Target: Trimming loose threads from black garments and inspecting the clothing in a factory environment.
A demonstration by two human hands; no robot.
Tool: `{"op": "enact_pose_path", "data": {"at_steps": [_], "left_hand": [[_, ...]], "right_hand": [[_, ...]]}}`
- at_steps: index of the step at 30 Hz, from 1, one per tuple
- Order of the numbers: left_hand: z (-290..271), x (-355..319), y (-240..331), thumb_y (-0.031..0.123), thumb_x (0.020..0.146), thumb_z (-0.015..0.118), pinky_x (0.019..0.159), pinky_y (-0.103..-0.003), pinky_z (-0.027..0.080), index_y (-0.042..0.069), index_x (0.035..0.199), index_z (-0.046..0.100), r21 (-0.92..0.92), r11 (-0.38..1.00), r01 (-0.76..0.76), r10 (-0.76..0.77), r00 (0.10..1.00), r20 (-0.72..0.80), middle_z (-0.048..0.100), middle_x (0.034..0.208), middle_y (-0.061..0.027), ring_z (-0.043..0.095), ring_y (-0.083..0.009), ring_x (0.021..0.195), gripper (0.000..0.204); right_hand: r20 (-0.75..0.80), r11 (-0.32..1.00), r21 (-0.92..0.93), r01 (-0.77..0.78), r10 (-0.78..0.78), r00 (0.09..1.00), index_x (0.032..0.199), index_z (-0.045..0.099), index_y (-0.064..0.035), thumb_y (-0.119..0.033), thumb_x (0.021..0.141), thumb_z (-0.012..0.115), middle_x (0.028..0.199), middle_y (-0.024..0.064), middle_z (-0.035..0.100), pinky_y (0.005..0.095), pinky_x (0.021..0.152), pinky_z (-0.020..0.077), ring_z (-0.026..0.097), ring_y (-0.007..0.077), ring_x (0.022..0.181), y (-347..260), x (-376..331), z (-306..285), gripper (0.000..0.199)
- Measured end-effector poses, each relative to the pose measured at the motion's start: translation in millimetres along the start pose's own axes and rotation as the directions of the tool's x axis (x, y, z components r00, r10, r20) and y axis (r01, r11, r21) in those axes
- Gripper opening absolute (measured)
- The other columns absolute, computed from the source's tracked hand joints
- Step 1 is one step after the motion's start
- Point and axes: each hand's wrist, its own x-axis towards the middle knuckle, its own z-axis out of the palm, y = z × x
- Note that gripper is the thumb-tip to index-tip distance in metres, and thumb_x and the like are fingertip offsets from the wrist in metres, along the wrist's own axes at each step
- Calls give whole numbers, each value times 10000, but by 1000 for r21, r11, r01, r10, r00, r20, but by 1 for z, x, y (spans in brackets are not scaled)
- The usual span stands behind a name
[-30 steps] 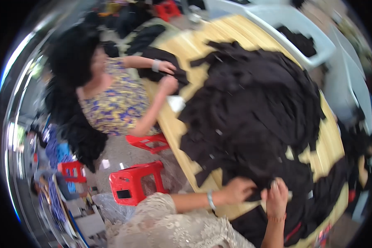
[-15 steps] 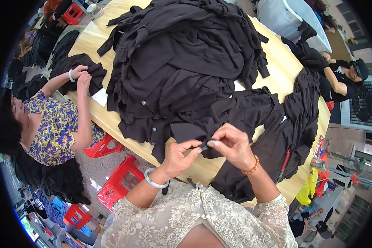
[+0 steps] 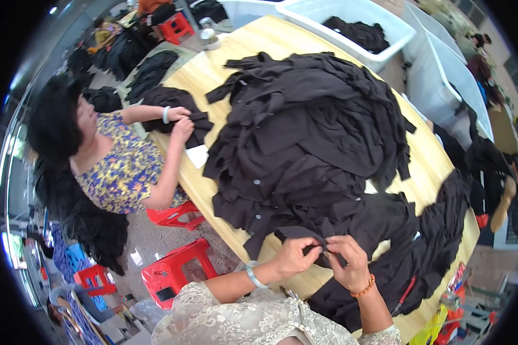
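My left hand (image 3: 296, 257) and my right hand (image 3: 347, 261) pinch the near edge of a black fabric piece (image 3: 300, 234) between them at the front of the wooden table (image 3: 426, 167). A pale bangle circles my left wrist, an orange bead bracelet my right. Just beyond my fingers rises a large heap of black garment pieces (image 3: 311, 132), some with small pale buttons. More black cloth (image 3: 426, 253) drapes over the table edge to my right.
A person in a yellow patterned top (image 3: 118, 172) sits at the left, both hands on a smaller black stack (image 3: 172, 106). Red plastic stools (image 3: 175, 273) stand below the table. White bins (image 3: 351, 23) with dark cloth sit at the far end.
My view has swung over the table. My hands, at the cloth edge throughout, now pinch it closer together. The person at the left keeps handling the small stack.
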Motion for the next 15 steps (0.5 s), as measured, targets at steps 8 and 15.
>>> {"op": "enact_pose_path", "data": {"at_steps": [8,15], "left_hand": [[11,-1,-12,134,773,681,633,-326,458,54,882,637,338,884,-323,392,906,-159,628,851,-123,605,-292,775,142],[-3,8,5,-60,725,595,654,-326,494,17,962,586,64,918,-391,387,919,71,594,916,-95,633,-257,776,250]], "right_hand": [[-9,967,-141,210,-214,977,864,592,-15,111,662,678,865,132,616,361,638,499,599,309,741,13,-12,3,253],[-6,983,-84,165,-166,986,884,591,-11,127,665,672,832,127,624,338,613,489,600,294,709,0,-7,-1,272]]}}
